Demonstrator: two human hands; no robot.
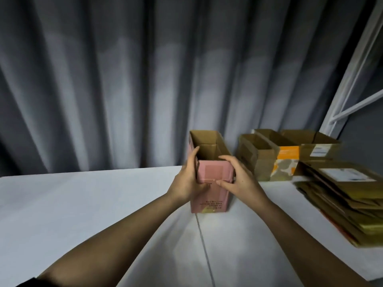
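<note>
The pink box (211, 183) stands open-topped on the table (83, 204), near its far edge. Left hand (186, 181) and right hand (240, 179) grip its near corners, fingers curled round them. Squeeze evenly from both sides, so the walls square up without creasing.

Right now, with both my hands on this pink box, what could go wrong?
The pink box stands tall and narrow on the table, and the left hand and right hand both grip it near its open top, so a push could tip it. Open boxes stand close on its right; swinging it that way might knock them. The stack of flattened cardboard lies unevenly fanned, so a bump could slide sheets off.
</note>
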